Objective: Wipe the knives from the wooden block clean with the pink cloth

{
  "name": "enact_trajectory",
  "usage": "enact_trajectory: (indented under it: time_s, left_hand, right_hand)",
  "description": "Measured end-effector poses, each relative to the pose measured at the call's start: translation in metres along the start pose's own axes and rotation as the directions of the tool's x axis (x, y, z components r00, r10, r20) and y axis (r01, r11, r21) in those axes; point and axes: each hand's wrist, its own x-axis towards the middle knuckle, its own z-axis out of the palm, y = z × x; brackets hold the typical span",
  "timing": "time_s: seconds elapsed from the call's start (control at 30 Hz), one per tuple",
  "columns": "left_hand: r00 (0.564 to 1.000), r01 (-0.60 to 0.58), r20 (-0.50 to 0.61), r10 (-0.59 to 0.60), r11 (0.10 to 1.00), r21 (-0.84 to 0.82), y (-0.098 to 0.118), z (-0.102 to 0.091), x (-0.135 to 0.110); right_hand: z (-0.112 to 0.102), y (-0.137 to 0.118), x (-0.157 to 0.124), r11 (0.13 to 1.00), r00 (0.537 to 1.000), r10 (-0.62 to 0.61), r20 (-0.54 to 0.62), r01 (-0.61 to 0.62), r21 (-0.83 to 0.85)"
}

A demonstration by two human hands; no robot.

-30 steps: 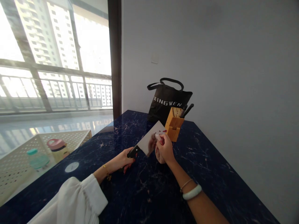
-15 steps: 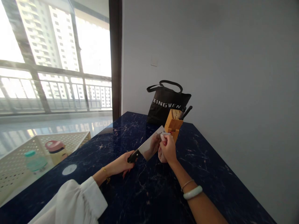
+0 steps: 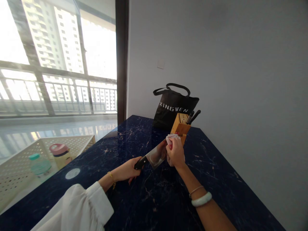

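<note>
My left hand [image 3: 128, 168] is closed round the black handle of a cleaver [image 3: 156, 156], low over the dark blue marble counter [image 3: 154, 199]. The broad steel blade points away from me, tilted up. My right hand [image 3: 175, 152] is closed on a small white cloth [image 3: 172, 138] and presses it against the far end of the blade, hiding that part. Just behind my right hand stands a wooden knife block [image 3: 180, 126] with two black handles [image 3: 193, 116] sticking out.
A black tote bag [image 3: 174, 106] with white letters leans on the wall behind the block. A white round mark [image 3: 72, 173] lies near the counter's left edge. Beyond that edge a white perforated rack [image 3: 31, 154] holds a green-capped bottle [image 3: 38, 165] and a pink-lidded cup [image 3: 60, 152].
The blade has tipped lower, showing less of its face. My right hand with the cloth has slid toward the blade's far end, nearer the knife block. My left hand has hardly moved.
</note>
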Motion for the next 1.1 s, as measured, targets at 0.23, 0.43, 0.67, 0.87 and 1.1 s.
enact_trajectory:
  time_s: [0.23,0.43,0.67,0.87,1.1]
  left_hand:
    - [1.000,-0.012,0.020,0.012,1.000,0.004,0.001,-0.001,0.000]
    - [1.000,-0.004,-0.009,0.003,0.999,-0.039,-0.004,-0.001,0.003]
    - [0.999,0.004,-0.047,-0.008,0.995,-0.096,-0.005,-0.001,0.004]
    - [0.993,-0.001,-0.117,-0.021,0.983,-0.185,-0.004,0.000,0.006]
    - [0.985,0.028,-0.156,-0.068,0.969,-0.247,0.003,-0.001,0.006]
  right_hand:
    - [0.000,0.000,0.005,0.999,0.996,0.050,-0.077,-0.049,0.014]
    - [0.015,-0.039,-0.015,0.993,0.964,-0.106,0.244,0.092,0.068]
    - [0.020,-0.074,-0.024,0.957,0.879,-0.289,0.379,0.266,0.114]
    - [0.025,-0.070,-0.027,0.961,0.885,-0.272,0.378,0.267,0.067]
    - [0.025,-0.066,-0.033,0.962,0.883,-0.271,0.384,0.266,0.065]
